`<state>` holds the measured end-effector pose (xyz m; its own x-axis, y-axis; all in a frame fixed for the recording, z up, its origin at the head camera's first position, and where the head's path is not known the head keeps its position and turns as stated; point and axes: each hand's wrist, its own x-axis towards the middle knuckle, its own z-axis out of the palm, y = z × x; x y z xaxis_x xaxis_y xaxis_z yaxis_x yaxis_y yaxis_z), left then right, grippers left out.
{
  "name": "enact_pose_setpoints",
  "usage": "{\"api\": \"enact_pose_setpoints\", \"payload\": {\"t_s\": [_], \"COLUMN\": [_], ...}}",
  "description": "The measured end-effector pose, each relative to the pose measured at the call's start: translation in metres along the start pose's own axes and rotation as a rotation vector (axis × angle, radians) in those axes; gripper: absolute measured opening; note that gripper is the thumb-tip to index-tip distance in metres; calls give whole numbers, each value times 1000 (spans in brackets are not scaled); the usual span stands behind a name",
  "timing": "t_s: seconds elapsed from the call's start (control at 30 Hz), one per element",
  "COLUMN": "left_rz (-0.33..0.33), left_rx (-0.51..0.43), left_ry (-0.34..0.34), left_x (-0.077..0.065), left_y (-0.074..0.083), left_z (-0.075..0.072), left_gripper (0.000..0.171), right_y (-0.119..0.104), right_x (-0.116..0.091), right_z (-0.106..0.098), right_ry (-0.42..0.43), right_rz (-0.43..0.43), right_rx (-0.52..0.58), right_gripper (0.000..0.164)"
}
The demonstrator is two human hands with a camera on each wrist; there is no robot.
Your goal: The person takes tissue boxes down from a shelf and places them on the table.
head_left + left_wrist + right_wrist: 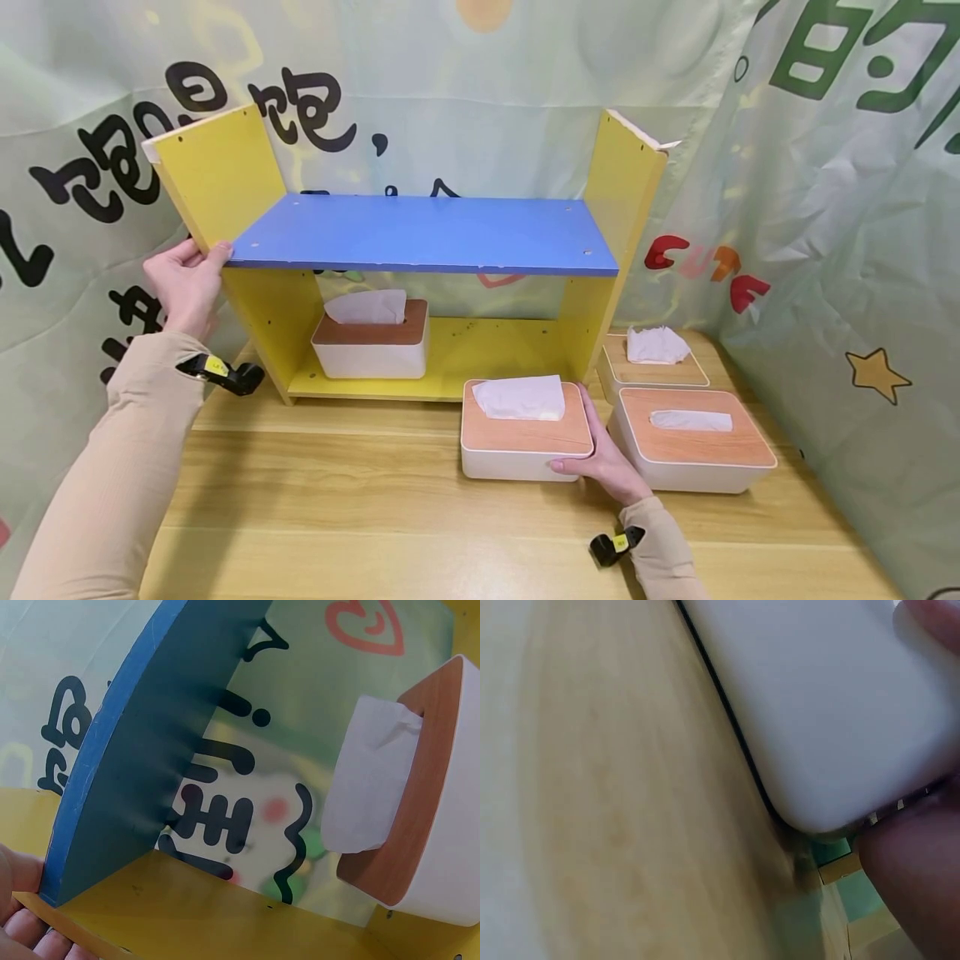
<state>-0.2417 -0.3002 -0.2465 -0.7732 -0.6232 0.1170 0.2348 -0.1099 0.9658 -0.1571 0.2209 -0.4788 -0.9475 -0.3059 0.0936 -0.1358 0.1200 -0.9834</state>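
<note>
My left hand (183, 279) grips the front edge of the left yellow side panel (217, 179) of a small shelf unit, thumb at the corner of its blue shelf board (427, 233). In the left wrist view, the thumb lies against that blue board (112, 742) and the fingers curl round the yellow edge. With my right hand (611, 462) I hold a white tissue box (517, 467) by its right end, thumb on the front wall. Its wood-look lid has a white tissue sticking up. The right wrist view shows the box's white wall (825, 712) close over the table.
Inside the unit's lower left stands another tissue box (371, 358), on the yellow bottom board (487, 358). Two more tissue boxes, one in front (697, 475) and one behind (611, 371), stand right of the unit on the wooden table (337, 500). A printed curtain (825, 250) hangs behind.
</note>
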Motion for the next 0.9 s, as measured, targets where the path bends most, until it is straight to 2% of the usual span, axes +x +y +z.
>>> {"api": "enact_pose_setpoints", "payload": {"t_s": [0.27,0.53,0.63,0.73,0.9], "left_rz": [-6,-6,-4,-3,-6], "left_rx": [7,11,14,11,11], "left_ry": [-1,-2,-2,-3,-3], "left_x": [0,0,0,0,0], "left_y": [0,1,1,1,1], "left_z": [0,0,0,0,0], "left_gripper": [46,46,46,46,45], "right_y": [-1,-8,-13,-19,-29], "right_x": [-2,-3,-4,-4,-6], "right_z": [3,6,9,12,16], "right_ry": [50,76,96,128,196], "right_rz": [6,-105,-118,-120,-98], "right_rx": [-59,-34,-42,-100,-268], "right_gripper": [132,126,125,122,120]}}
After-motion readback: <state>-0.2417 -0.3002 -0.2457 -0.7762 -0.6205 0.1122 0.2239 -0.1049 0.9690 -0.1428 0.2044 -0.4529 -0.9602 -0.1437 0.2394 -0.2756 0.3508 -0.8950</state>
